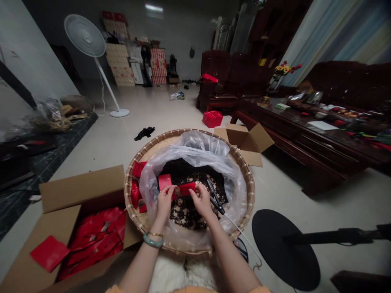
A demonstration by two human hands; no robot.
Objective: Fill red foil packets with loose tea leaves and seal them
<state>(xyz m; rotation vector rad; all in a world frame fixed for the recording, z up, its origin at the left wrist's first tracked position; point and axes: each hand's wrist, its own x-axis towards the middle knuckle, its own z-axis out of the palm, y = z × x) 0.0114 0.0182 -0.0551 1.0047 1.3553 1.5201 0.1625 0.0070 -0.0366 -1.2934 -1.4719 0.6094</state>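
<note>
In the head view, my left hand (pixel 165 201) and my right hand (pixel 201 198) are both closed on a small red packet (pixel 186 189), one at each end. A second red packet (pixel 165 180) shows just beyond my left fingers. Below them, a clear plastic bag (pixel 146 179) lies open inside a round woven bamboo basket (pixel 251 191), with dark, loose, lace-like pieces (pixel 192 215) in it. A black tool with two long arms, like a hair straightener (pixel 217 203), rests on these pieces beside my right hand, its pale cord running out over the rim.
On the left stands an open cardboard box (pixel 82 185) full of red packets (pixel 97 232), one more packet (pixel 49 253) lying on its flap. Another open box (pixel 244 138) sits beyond the basket. A round black stand base (pixel 285 248) occupies the right floor. A white fan (pixel 87 38) stands behind.
</note>
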